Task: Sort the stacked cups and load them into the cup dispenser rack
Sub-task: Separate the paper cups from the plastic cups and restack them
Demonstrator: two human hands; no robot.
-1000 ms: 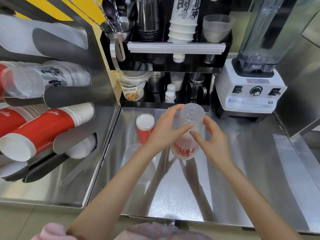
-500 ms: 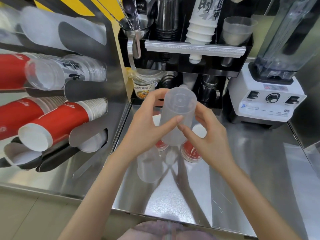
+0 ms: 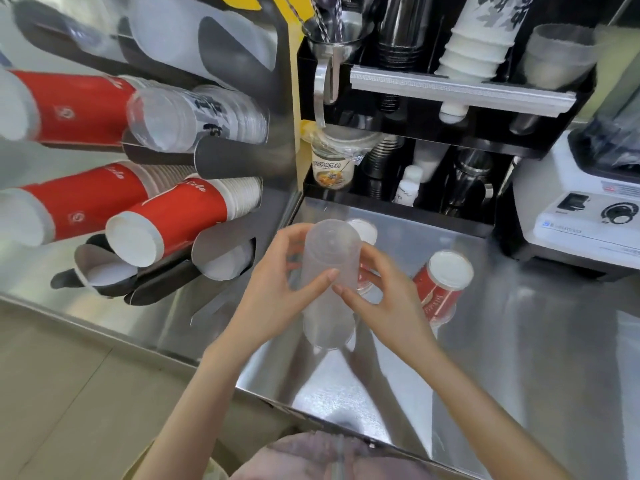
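Note:
Both hands hold an upside-down clear plastic cup [image 3: 329, 265] above the steel counter [image 3: 519, 358]. My left hand [image 3: 280, 296] grips its left side and my right hand [image 3: 384, 299] its right side. A second clear cup [image 3: 329, 332] stands on the counter right beneath it; I cannot tell whether the two touch. A red paper cup [image 3: 441, 289] stands upside down to the right, and another one [image 3: 363, 233] shows partly behind the held cup. The cup dispenser rack [image 3: 235, 157] on the left holds red stacks [image 3: 180, 220] and a clear stack [image 3: 194, 116] lying in angled slots.
A black shelf unit [image 3: 450, 109] at the back holds white cup stacks, metal shakers, a funnel and a printed tub [image 3: 332, 168]. A white blender base [image 3: 581, 209] stands at the right. The counter's front edge runs just below my forearms.
The clear cup came off the red paper cup it covered and moved left, over the other clear cup. The camera swung left and closer to the rack.

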